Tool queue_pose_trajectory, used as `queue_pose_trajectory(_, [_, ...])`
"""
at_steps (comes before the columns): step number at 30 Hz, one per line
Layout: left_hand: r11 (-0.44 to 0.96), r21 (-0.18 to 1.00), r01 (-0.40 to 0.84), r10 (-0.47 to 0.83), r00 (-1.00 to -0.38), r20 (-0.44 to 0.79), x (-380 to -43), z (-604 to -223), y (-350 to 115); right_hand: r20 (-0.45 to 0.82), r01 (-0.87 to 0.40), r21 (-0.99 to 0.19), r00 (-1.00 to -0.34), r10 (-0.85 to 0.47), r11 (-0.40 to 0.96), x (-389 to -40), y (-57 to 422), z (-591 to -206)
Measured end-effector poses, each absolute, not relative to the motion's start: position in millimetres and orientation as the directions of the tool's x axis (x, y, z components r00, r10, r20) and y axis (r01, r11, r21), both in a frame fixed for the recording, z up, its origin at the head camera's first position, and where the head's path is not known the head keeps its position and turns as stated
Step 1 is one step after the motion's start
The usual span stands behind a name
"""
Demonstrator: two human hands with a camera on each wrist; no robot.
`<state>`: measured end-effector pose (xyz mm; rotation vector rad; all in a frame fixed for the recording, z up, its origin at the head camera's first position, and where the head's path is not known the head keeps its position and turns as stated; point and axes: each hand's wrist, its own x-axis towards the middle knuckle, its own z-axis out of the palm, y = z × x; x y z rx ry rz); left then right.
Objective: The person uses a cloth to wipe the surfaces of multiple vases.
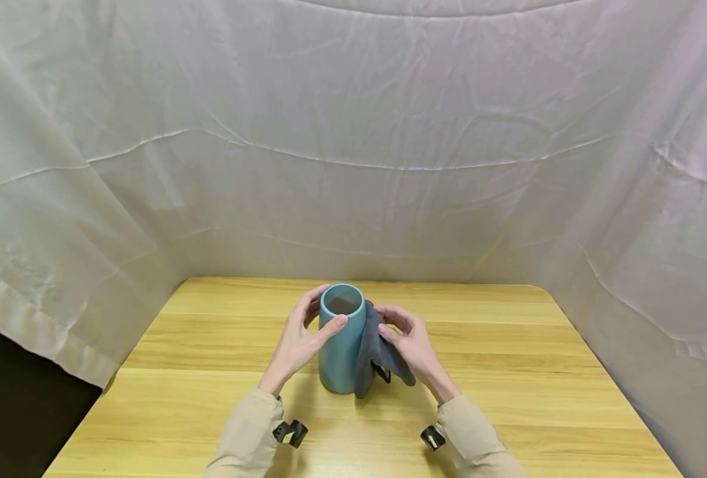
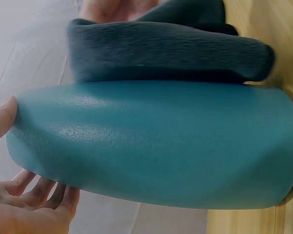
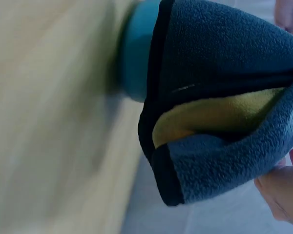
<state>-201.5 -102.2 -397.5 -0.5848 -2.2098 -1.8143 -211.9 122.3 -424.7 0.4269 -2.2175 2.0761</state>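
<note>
A tall blue vase stands upright on the table, its round mouth facing up. My left hand grips it near the rim from the left, thumb at the front and fingers round the far side. In my right hand is a dark grey-blue cloth, pinched between thumb and fingers and held against the vase's right side. Folds of the cloth hang down, with black edging and a yellow underside showing in the right wrist view. The left wrist view shows the vase lengthwise with the cloth along its side.
The wooden table has light yellow planks and rounded far corners. Pale wrinkled curtains hang behind it and at both sides. A black area shows at the lower left. Black wrist devices sit at both beige sleeves.
</note>
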Motion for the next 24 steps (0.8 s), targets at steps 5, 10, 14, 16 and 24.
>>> queue_pose_trajectory(5, [0.166, 0.892, 0.42, 0.153, -0.905, 0.397, -201.2, -397.0, -102.9, 0.318, -0.324, -0.946, -0.938, -0.134, 0.02, -210.4, 115.4, -406.4])
queue_pose_trajectory(10, [0.168, 0.898, 0.406, 0.156, -0.91, 0.383, -200.6, -396.2, -103.7, 0.353, -0.357, -0.934, -0.926, -0.136, 0.003, -208.2, 112.6, -396.5])
queue_pose_trajectory(14, [0.168, 0.894, 0.415, 0.161, -0.906, 0.391, -199.9, -395.8, -104.1, 0.334, -0.338, -0.941, -0.933, -0.137, 0.007, -208.2, 112.9, -395.7])
queue_pose_trajectory(16, [0.166, 0.895, 0.415, 0.162, -0.906, 0.39, -200.0, -395.7, -104.2, 0.327, -0.331, -0.944, -0.935, -0.138, 0.01, -208.4, 113.1, -396.1])
queue_pose_trajectory(24, [0.164, 0.895, 0.414, 0.158, -0.907, 0.391, -200.9, -396.6, -103.7, 0.313, -0.319, -0.948, -0.937, -0.158, 0.014, -209.7, 115.5, -402.5])
